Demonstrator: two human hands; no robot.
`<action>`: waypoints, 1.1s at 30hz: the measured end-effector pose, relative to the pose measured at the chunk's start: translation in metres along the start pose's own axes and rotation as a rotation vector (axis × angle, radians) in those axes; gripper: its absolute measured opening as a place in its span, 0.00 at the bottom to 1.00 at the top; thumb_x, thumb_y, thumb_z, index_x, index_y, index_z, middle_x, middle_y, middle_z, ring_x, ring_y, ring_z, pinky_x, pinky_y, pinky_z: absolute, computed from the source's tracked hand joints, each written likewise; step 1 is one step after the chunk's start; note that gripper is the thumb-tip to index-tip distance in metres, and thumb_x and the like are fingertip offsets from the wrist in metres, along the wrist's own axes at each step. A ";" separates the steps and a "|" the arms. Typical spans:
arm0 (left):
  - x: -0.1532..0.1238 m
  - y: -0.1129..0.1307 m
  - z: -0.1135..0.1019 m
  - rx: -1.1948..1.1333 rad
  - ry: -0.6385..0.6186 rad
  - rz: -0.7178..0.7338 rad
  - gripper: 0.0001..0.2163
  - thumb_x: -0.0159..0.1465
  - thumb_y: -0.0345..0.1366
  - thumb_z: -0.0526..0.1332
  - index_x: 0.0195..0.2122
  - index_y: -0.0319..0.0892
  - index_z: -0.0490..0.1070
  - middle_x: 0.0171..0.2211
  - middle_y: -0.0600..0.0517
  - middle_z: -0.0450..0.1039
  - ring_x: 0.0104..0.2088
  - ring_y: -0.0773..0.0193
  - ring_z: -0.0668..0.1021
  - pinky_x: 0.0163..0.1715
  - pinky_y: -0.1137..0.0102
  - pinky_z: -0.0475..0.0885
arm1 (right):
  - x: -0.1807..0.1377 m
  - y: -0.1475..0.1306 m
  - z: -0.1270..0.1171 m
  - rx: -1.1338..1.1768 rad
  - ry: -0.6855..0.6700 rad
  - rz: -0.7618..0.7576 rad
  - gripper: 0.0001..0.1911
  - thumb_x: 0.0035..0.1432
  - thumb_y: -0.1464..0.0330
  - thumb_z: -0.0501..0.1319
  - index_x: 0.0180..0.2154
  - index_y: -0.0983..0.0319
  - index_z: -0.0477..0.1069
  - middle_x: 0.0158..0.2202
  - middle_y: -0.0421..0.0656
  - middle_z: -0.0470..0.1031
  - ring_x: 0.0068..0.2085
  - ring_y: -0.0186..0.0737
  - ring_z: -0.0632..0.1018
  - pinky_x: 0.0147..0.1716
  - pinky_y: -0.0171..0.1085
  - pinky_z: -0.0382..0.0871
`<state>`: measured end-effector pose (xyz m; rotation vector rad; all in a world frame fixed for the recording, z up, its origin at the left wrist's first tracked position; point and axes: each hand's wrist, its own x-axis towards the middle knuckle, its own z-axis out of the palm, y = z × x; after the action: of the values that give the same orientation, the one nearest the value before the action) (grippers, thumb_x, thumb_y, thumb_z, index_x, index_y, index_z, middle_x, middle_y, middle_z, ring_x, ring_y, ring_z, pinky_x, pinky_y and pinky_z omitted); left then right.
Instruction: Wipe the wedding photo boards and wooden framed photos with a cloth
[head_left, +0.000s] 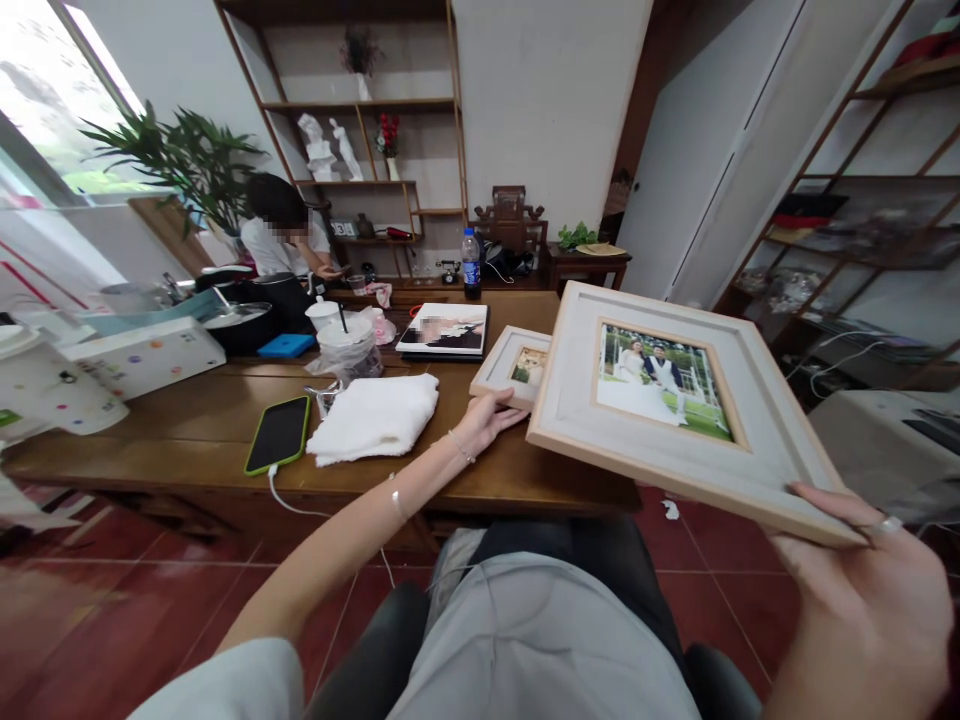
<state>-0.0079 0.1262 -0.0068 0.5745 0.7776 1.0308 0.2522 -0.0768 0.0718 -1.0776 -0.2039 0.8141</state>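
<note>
My right hand (862,560) grips the near right corner of a large picture frame (570,360), thumb on top and fingers beneath. This frame is tilted and held above the table's right end; a wedding photo (664,385) sits inside its wide pale mat. My left hand (487,425) is closed on the near edge of a smaller picture frame (499,370), partly hidden behind the large one. Left of that hand lies a folded white towel (379,420). A phone (279,435) in a green case, with a white cable plugged in, is beside the towel.
A photo album (442,330) and a dark drink bottle (470,265) stand farther back on the brown table (202,420). Cups, a blue box (286,345) and a white carton (150,355) crowd its left. Another person (289,230) sits beyond. A printer-like machine (885,430) is at right.
</note>
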 end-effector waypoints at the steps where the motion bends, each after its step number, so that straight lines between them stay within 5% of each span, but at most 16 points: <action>1: -0.013 -0.002 -0.004 -0.015 0.025 0.005 0.16 0.62 0.23 0.61 0.51 0.32 0.63 0.35 0.43 0.75 0.34 0.58 0.81 0.39 0.65 0.79 | 0.003 -0.003 0.001 0.014 -0.017 -0.012 0.12 0.36 0.80 0.60 0.24 0.58 0.72 0.42 0.48 0.79 0.44 0.49 0.80 0.39 0.44 0.83; 7: -0.096 -0.017 -0.029 -0.120 0.163 -0.023 0.11 0.62 0.21 0.60 0.46 0.31 0.67 0.37 0.43 0.77 0.36 0.55 0.82 0.40 0.60 0.81 | 0.034 -0.015 0.022 0.077 -0.099 -0.063 0.21 0.34 0.82 0.55 0.32 0.62 0.73 0.39 0.52 0.78 0.37 0.46 0.81 0.19 0.34 0.80; 14: -0.159 -0.027 -0.040 -0.162 0.319 -0.027 0.12 0.63 0.20 0.58 0.48 0.30 0.67 0.40 0.41 0.78 0.37 0.53 0.83 0.40 0.60 0.82 | 0.092 -0.011 0.070 0.060 -0.249 0.046 0.23 0.38 0.83 0.52 0.38 0.66 0.71 0.39 0.54 0.77 0.36 0.45 0.80 0.24 0.37 0.80; 23: -0.165 -0.027 -0.052 -0.143 0.425 0.072 0.09 0.65 0.20 0.57 0.46 0.29 0.68 0.40 0.40 0.79 0.36 0.54 0.83 0.38 0.63 0.82 | 0.148 0.021 0.125 0.030 -0.324 0.149 0.23 0.45 0.80 0.52 0.46 0.68 0.68 0.37 0.53 0.77 0.40 0.48 0.79 0.33 0.46 0.80; 33: -0.159 -0.037 -0.056 -0.100 0.394 0.149 0.05 0.67 0.22 0.56 0.41 0.31 0.71 0.39 0.42 0.79 0.38 0.58 0.83 0.41 0.66 0.81 | 0.204 0.086 0.161 -0.054 -0.358 0.233 0.25 0.42 0.79 0.54 0.46 0.63 0.65 0.37 0.48 0.76 0.39 0.48 0.78 0.33 0.51 0.80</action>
<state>-0.0799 -0.0298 -0.0212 0.3499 1.0325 1.3353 0.2692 0.1931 0.0310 -1.0115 -0.4084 1.2167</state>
